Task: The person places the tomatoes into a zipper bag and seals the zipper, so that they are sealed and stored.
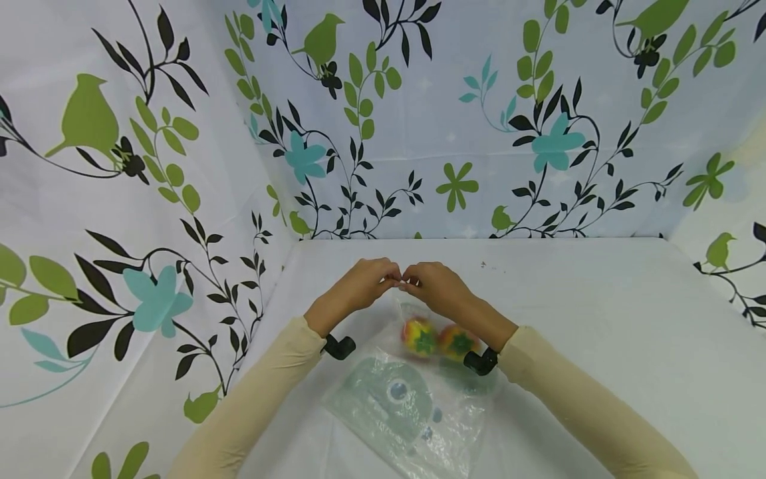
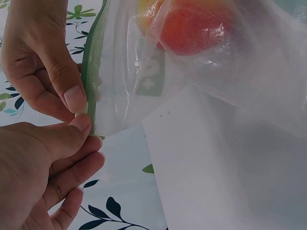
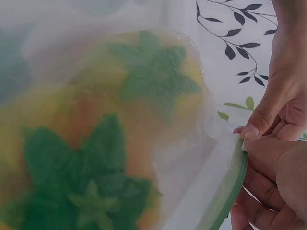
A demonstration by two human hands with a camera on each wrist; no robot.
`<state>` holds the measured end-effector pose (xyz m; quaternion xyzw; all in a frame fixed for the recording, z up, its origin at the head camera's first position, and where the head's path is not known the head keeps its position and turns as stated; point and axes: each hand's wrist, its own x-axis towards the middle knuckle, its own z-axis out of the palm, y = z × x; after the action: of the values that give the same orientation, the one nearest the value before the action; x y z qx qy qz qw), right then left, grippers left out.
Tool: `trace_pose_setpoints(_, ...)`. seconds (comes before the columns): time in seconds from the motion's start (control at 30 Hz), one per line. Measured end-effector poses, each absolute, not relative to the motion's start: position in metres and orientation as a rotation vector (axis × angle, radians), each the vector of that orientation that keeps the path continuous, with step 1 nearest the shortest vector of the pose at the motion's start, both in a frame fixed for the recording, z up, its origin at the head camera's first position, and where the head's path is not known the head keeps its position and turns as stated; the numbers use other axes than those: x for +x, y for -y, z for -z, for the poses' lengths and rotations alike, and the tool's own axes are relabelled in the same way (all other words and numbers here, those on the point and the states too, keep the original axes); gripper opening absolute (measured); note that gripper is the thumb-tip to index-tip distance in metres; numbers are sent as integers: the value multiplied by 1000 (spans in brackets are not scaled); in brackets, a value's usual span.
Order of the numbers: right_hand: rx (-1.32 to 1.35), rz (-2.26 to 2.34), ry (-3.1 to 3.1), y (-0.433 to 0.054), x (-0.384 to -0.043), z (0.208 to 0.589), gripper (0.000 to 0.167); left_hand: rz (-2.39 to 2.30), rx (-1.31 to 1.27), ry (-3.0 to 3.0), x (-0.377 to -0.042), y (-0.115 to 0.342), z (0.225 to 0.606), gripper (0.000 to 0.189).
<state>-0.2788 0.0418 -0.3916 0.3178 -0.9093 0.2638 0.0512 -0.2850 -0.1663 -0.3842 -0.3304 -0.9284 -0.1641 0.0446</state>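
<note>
**Both hands pinch the green seal of a clear bag**

We see the left hand (image 1: 358, 287) and the right hand (image 1: 439, 290) meet fingertip to fingertip over the white table (image 1: 598, 319), well in front of the leaf-and-bird patterned backdrop (image 1: 419, 120). Between them they hold the top edge of a clear plastic bag (image 1: 413, 392), which hangs down toward us and lies partly on the table.

From the left wrist we make out the green zip strip (image 2: 90, 76) running along the bag's mouth. The left thumb and forefinger (image 2: 72, 127) are pressed together on it, and the right hand's fingers pinch the same strip just beside them, touching.

Inside the bag sit two orange-and-yellow fruits (image 1: 439, 338) with green leafy tops, side by side below the right hand. A second, flat bag with a pale round print (image 1: 389, 399) lies underneath, nearer to us.
</note>
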Motion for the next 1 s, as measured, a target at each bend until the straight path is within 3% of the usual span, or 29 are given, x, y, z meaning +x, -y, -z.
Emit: trace_pose_setpoints(1.0, 956, -854, 2796, -40, -277, 393, 15, 524, -1075, 2770, -283, 175, 386, 8)
